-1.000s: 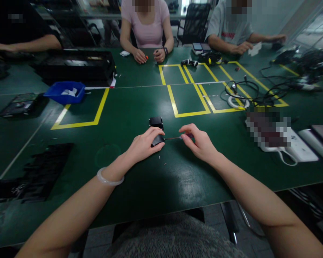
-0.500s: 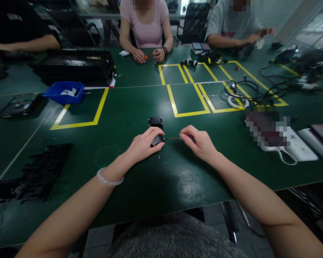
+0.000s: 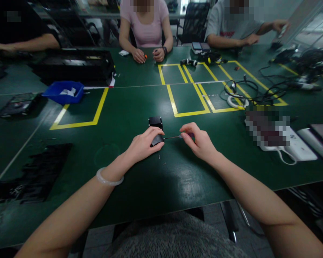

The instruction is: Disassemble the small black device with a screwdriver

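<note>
My left hand point(image 3: 146, 144) is wrapped round a small black part point(image 3: 157, 140) on the green table. In my right hand point(image 3: 196, 139) is a thin screwdriver point(image 3: 173, 137), its shaft pointing left and its tip at the right side of the black part. The fingers hide most of its handle. Just beyond my left hand lies a black block point(image 3: 155, 121). Two tiny screws point(image 3: 159, 157) rest on the table nearer to me.
A blue tray point(image 3: 64, 92) and a long black housing point(image 3: 72, 66) stand at the left, with black parts point(image 3: 40, 172) nearer. Cables point(image 3: 247, 89) and a white power strip point(image 3: 298, 145) lie right. Three people sit across the table.
The fingers of my right hand have shifted slightly on the screwdriver. At the back right, a person's hand has moved right and up, holding a small object.
</note>
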The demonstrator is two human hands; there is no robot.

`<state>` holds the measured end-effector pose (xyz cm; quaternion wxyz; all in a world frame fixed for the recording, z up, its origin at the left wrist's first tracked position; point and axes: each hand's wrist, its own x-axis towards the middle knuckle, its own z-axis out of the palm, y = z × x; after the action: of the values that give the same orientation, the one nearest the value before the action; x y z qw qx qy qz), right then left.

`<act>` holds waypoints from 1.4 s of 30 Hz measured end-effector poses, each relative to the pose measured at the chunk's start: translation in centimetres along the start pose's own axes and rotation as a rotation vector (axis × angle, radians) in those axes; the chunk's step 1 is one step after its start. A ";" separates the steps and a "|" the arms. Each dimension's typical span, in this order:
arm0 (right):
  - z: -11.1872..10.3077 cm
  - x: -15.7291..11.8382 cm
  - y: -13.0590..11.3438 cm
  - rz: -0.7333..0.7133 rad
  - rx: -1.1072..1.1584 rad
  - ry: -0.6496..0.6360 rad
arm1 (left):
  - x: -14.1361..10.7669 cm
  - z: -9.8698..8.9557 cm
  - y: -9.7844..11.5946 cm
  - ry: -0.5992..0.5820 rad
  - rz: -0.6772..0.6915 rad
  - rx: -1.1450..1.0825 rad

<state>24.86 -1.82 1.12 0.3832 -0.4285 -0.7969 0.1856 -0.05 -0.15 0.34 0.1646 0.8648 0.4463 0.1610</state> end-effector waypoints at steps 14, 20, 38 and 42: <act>-0.1 0.1 -0.1 -0.019 -0.002 0.012 | 0.0 -0.1 0.0 0.001 0.000 0.007; -0.1 0.0 -0.1 -0.041 -0.023 0.000 | 0.0 0.0 -0.1 0.004 0.005 0.010; -0.3 0.1 -0.2 -0.030 -0.005 -0.020 | 0.0 0.0 -0.1 0.001 0.002 0.010; -0.2 0.1 -0.2 -0.048 -0.019 -0.004 | 0.0 -0.1 0.0 -0.001 -0.005 0.009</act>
<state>24.86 -1.89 1.39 0.3818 -0.4124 -0.8095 0.1698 -0.05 -0.12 0.42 0.1616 0.8645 0.4490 0.1581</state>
